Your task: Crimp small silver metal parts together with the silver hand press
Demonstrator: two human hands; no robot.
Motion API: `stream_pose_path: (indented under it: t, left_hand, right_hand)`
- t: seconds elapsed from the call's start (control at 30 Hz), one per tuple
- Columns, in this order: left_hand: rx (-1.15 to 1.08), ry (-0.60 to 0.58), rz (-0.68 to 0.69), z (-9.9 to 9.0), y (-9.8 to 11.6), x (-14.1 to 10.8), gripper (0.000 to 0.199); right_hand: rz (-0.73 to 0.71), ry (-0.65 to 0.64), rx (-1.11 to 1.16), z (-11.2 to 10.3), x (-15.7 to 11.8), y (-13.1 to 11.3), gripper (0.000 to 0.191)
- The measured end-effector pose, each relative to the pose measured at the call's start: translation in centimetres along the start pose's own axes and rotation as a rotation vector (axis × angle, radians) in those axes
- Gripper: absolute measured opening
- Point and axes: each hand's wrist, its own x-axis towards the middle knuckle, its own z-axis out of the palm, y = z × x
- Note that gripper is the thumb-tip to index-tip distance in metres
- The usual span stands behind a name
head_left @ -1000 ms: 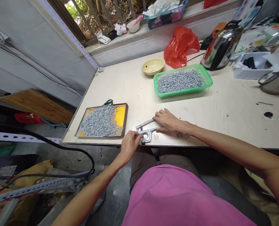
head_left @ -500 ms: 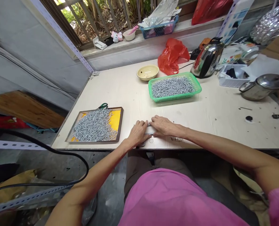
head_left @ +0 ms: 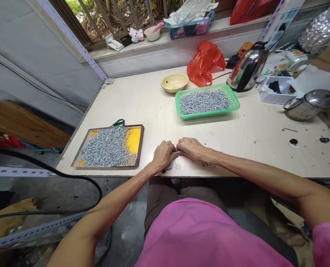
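The metal hand tool lies low over the table, close to the near edge and between the tray and the green basket; most of it is covered by the hands. The left hand is closed around its left part, thumb and fingers gripping; a rounded metal part shows beneath the palm, just by the near edge. The right hand grasps the other end with bent fingers, palm down. The two hands are close together, with a narrow strip of metal visible between them.

Toward the near left corner sits a shallow brown-rimmed tray, holding a heap of small silvery pieces over a yellow base. A green handle shows at its far side. Beyond the right hand, the green basket contains a similar load. Near the far edge are a cream bowl, a crumpled red bag and, farther right, a steel kettle. A white plastic container and a lidded metal pot stand toward the right side.
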Motion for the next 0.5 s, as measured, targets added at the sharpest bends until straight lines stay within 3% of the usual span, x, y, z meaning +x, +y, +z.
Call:
stream_pose_path:
  t: [0.1,0.23,0.33,0.5]
  left_hand:
    - [0.022,0.032,-0.018,0.1,0.1,-0.4,0.025]
    - [0.011,0.169,-0.025,1.5,1.2,-2.3,0.038]
    - [-0.04,0.236,0.063,3.4,2.8,-3.9,0.037]
    - [-0.145,0.252,0.13,5.6,5.3,-5.2,0.038]
  right_hand:
    - [0.028,0.025,-0.033,-0.5,-0.1,-0.1,0.018]
    - [-0.043,0.031,0.026,-1.4,-0.4,1.1,0.044]
    - [-0.107,0.045,0.085,-1.2,-0.3,2.2,0.036]
    - [-0.006,0.145,-0.005,-0.1,1.5,3.1,0.019]
